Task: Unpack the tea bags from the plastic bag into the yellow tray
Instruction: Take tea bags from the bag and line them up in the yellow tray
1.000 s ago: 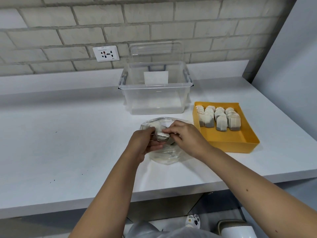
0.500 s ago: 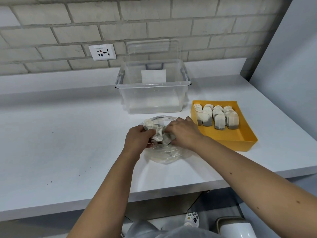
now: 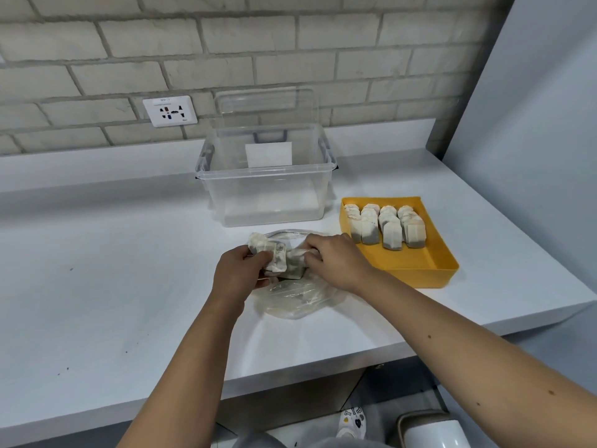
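Since the preceding frame the hands have drawn slightly apart, exposing more of the tea bags (image 3: pixel 274 257). The left hand (image 3: pixel 240 273) grips this clump; the right hand (image 3: pixel 336 263) pinches the plastic bag (image 3: pixel 297 299) at its mouth. The yellow tray (image 3: pixel 420 280) sits just right, its near half bare, with a clear storage box (image 3: pixel 265 192) behind.
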A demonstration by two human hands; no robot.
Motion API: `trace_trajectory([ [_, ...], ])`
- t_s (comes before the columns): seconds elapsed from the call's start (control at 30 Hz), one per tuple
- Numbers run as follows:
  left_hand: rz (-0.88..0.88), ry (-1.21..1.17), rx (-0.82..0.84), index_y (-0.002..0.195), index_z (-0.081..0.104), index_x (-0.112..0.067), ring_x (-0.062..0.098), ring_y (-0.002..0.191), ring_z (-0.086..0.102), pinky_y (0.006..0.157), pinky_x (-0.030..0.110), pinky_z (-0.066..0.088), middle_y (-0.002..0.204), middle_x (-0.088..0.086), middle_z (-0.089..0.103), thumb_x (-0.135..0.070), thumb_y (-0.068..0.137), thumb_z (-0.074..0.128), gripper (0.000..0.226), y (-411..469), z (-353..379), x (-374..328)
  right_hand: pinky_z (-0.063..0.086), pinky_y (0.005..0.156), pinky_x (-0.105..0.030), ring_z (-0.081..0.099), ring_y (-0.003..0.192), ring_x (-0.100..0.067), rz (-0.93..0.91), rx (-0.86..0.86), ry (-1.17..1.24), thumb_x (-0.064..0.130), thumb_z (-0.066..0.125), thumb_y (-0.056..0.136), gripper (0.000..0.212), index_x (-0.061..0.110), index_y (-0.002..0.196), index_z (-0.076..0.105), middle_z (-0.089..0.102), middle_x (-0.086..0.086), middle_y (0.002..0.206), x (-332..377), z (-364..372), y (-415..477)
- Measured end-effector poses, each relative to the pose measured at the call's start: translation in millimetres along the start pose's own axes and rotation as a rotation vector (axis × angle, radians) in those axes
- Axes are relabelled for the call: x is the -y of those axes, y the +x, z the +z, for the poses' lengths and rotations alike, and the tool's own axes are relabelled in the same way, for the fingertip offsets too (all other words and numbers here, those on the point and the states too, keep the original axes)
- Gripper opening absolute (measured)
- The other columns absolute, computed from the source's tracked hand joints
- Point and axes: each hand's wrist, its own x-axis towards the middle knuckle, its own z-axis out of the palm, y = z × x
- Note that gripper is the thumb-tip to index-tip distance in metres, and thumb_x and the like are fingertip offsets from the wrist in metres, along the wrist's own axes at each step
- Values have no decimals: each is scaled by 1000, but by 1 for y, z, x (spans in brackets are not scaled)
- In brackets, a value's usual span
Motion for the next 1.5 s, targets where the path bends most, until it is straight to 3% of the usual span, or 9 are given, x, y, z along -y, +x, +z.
trace_trajectory([
  [0.1,14,-23,7,94,71,-5,28,76,70,57,26,58,92,15,73,-9,91,65,8,-2,5,-6,45,64,-34,60,70,-21,46,-96,226,21,47,99,14,14,105,57,68,-2,79,0,-15,-7],
  [0.23,25,-27,24,94,72,-4,36,81,71,74,41,63,99,23,73,-11,91,66,10,-2,13,-12,51,59,-25,65,55,-12,183,-166,410,20,55,98,6,16,102,58,61,3,70,-14,-45,-7],
  [0.4,34,-86,75,96,73,-6,27,79,69,70,32,62,101,21,74,-12,91,67,10,-2,30,-22,54,62,-21,66,61,-18,343,-284,537,6,69,87,10,10,96,66,64,-7,79,-57,-87,-1],
  [0.57,18,-100,109,96,73,-10,25,81,71,70,30,62,94,13,76,-14,93,66,9,3,53,-27,45,54,-8,61,61,-4,375,-146,255,12,75,83,10,12,92,73,70,-2,80,-89,-91,6],
  [0.8,4,-69,134,95,73,-9,24,79,69,67,30,62,98,19,74,-13,92,67,8,12,76,-25,50,73,-26,60,74,-11,366,115,71,16,81,74,19,16,90,71,67,1,86,-110,-58,29],
  [0.9,2,-64,136,96,73,-10,23,78,69,64,27,61,100,19,74,-13,93,66,8,14,79,-26,51,76,-30,62,85,-18,352,100,40,17,82,72,19,18,86,68,63,3,86,-113,-53,40],
  [1.03,-2,-73,151,97,74,-11,22,78,69,67,30,62,100,19,74,-12,93,66,9,17,81,-25,46,67,-26,63,81,-18,313,22,68,17,81,74,16,17,82,68,63,3,82,-116,-49,49],
  [1.27,-13,-71,167,98,73,-7,21,75,70,73,35,61,97,18,75,-13,93,66,10,20,84,-21,53,72,-34,62,82,-20,280,-70,50,18,79,77,13,14,81,67,69,-4,87,-123,-37,54],
  [1.5,-59,-170,212,103,73,-8,20,76,73,65,26,60,95,13,77,-13,92,69,13,19,84,-19,52,76,-28,59,84,-15,260,-206,121,19,82,74,28,15,98,68,60,1,99,-123,-37,49],
])
